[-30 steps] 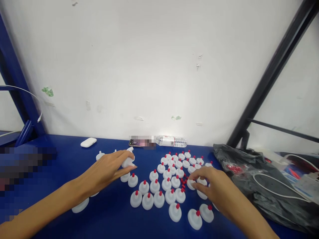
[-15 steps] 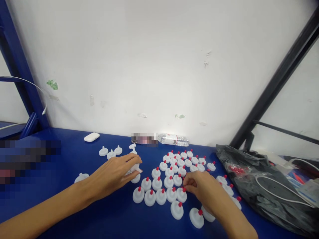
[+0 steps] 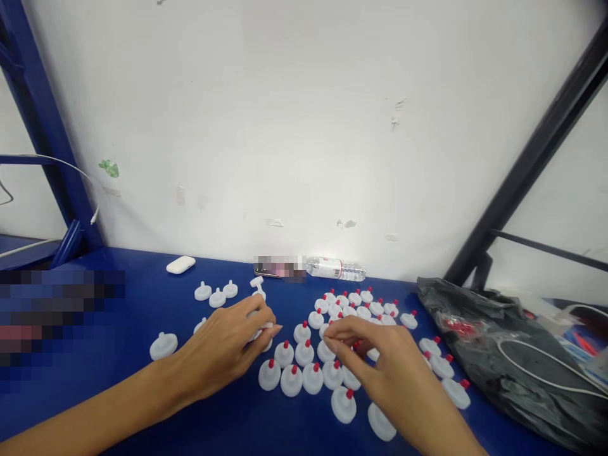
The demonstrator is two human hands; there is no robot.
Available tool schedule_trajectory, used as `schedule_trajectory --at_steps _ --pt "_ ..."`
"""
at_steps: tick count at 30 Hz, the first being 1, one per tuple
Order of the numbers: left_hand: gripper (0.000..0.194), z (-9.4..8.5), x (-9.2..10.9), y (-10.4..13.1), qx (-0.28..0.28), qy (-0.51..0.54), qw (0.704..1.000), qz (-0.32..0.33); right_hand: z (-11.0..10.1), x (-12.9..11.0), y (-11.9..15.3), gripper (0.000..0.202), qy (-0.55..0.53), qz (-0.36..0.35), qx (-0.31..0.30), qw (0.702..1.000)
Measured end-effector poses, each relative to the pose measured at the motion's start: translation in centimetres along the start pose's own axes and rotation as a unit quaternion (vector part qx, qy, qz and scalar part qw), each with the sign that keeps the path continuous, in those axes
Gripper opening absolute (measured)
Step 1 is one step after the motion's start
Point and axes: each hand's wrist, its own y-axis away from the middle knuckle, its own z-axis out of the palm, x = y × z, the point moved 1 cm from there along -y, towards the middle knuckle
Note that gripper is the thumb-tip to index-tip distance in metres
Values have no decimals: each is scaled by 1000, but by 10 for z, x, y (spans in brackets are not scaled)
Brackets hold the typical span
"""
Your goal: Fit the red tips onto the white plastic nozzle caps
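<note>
White round caps with narrow spouts cover the dark blue table; many on the right, such as this red-tipped cap (image 3: 292,380), carry a small red tip. My left hand (image 3: 237,332) is closed around a plain white cap (image 3: 264,326), partly hidden by the fingers. Beneath and behind that hand are other white caps, one of them lying on its side. Over the red-tipped group, my right hand (image 3: 375,354) is closed, thumb and forefinger pinched together just above a cap (image 3: 325,351). Whatever sits between those fingertips is hidden.
Plain caps (image 3: 164,346) lie at the left, below a white case (image 3: 181,265). A clear bottle (image 3: 336,268) lies along the wall beside a blurred phone-like item. To the right, a black plastic bag (image 3: 517,373) bears a small bag of red pieces (image 3: 460,327) and a white cable.
My right hand has moved left across the red-tipped caps. My left hand keeps its hold on the white cap; the whole view has shifted slightly.
</note>
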Motion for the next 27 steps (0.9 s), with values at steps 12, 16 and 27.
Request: schedule_trajectory --at_steps 12,16,27 --pt "31 0 18 4 -18 81 994 77 22 -3 -2 19 -34 -76 -23 996" --pt "24 3 14 7 -2 57 993 106 24 0 1 23 -52 -66 -31 996" --pt "23 2 18 10 -5 45 992 113 28 -1 0 28 -24 -69 -54 996"
